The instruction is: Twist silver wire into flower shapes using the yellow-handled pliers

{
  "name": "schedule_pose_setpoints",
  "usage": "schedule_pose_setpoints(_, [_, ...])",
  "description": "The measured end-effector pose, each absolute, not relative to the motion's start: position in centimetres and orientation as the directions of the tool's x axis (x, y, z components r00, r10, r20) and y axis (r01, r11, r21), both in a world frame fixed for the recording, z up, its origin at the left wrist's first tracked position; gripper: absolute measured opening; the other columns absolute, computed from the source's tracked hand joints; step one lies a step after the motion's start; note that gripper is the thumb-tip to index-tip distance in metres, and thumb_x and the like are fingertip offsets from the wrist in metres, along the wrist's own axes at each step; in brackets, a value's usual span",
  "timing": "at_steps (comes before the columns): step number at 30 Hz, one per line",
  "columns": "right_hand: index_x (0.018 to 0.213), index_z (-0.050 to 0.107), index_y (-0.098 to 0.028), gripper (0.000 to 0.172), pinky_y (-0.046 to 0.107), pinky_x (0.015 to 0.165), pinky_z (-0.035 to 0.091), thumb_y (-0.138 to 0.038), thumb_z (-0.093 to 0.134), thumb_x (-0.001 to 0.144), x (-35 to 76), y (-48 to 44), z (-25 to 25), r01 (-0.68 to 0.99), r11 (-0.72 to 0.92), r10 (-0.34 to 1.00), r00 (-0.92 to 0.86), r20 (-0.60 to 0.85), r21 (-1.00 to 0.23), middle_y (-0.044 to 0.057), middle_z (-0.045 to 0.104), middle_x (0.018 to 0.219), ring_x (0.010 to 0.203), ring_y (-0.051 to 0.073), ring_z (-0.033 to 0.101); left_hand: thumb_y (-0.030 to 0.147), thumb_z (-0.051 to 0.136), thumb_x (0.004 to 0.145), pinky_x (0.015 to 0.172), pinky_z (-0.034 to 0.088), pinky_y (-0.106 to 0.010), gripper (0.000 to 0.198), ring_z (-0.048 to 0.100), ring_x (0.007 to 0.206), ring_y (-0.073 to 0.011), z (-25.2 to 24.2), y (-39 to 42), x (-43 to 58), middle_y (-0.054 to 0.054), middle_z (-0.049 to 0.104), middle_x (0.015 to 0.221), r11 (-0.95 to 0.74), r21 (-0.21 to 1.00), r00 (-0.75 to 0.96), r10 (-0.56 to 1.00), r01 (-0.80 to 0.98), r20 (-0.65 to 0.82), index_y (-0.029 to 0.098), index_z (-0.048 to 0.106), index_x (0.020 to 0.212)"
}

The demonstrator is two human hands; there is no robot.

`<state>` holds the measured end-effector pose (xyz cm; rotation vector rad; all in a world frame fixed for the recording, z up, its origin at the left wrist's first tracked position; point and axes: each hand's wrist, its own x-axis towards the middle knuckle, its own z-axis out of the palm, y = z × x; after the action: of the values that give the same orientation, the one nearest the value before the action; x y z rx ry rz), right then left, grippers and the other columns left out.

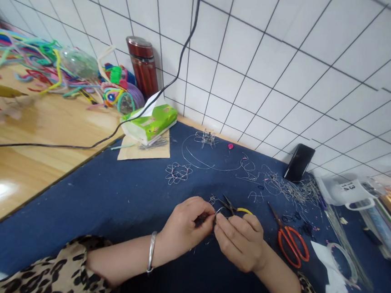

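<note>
Blue cloth [126, 195] covers my table [15, 167] under a white tiled wall [292, 59]. My left hand [183, 225] and right hand [240, 241] pinch wire [215, 213], too tiny to make out.

Wooden table [26, 159] with dark blue felt cover [109, 198].
On the cover: orange-handled scissors [290, 241], yellow-handled pliers [234, 209], silver wire flower [178, 172], loose wire pieces [291, 187].

Bent wire [214, 215], pliers [233, 208]
Thin silvery wire, pinched between left hand [183, 227] and right hand [240, 241]; dark, yellow-handled pliers just behind them.
</note>
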<state>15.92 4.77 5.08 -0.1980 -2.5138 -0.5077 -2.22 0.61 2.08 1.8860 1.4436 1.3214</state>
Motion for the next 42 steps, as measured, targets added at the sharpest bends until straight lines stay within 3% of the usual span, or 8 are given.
schedule_pose_setpoints(9, [0.092, 0.063, -0.023, 0.018, 0.030, 0.074, 0.042, -0.011, 0.058, 0.079, 15.8, 5.1, 3.8, 0.321, 0.945, 0.278, -0.683, 0.675, -0.064, -0.002, 0.069, 0.097, 0.083, 0.013, 0.057, 0.008, 0.052, 0.075, 0.059, 0.041, -0.023, 0.011, 0.052, 0.062, -0.0117, 2.3, 0.7, -2.0, 0.000, 0.056, 0.063, -0.408, 0.747, 0.014, 0.882, 0.525, 0.471, 0.016, 0.059, 0.072])
schedule_pose_setpoints(17, [0.092, 0.061, -0.024, 0.024, 0.032, 0.071, 0.042, -0.007, 0.060, 0.076, 15.2, 5.4, 4.1, 0.348, 0.884, 0.465, -0.591, 0.659, -0.312, -0.002, 0.070, 0.082, 0.076, 0.014, 0.057, 0.009, 0.052, 0.075, 0.058, 0.041, -0.023, 0.011, 0.052, 0.060, -0.0117, 2.2, 0.8, -2.0, 0.000, 0.056, 0.062, -0.333, 0.802, 0.013, 0.927, 0.496, 0.376, 0.016, 0.060, 0.070])
schedule_pose_setpoints(29, [0.087, 0.061, -0.024, 0.015, 0.033, 0.072, 0.042, -0.013, 0.062, 0.077, 15.4, 5.8, 3.8, 0.367, 0.760, 0.644, -0.539, 0.543, -0.537, -0.002, 0.065, 0.073, 0.075, 0.015, 0.053, 0.018, 0.052, 0.077, 0.051, 0.039, -0.020, 0.009, 0.047, 0.054, -0.0093, 1.6, 1.4, -1.9, 0.001, 0.055, 0.062, -0.041, 0.963, 0.017, 0.999, 0.265, 0.038, 0.015, 0.059, 0.071])
schedule_pose_setpoints(42, [0.082, 0.061, -0.023, 0.008, 0.031, 0.071, 0.043, -0.016, 0.060, 0.080, 15.2, 5.8, 4.3, 0.362, 0.703, 0.698, -0.519, 0.494, -0.612, -0.001, 0.062, 0.070, 0.072, 0.013, 0.053, 0.016, 0.052, 0.077, 0.052, 0.038, -0.020, 0.007, 0.045, 0.056, -0.0090, 1.3, 1.5, -1.7, 0.002, 0.053, 0.063, -0.037, 0.980, 0.061, 0.998, 0.194, 0.026, 0.015, 0.058, 0.071])
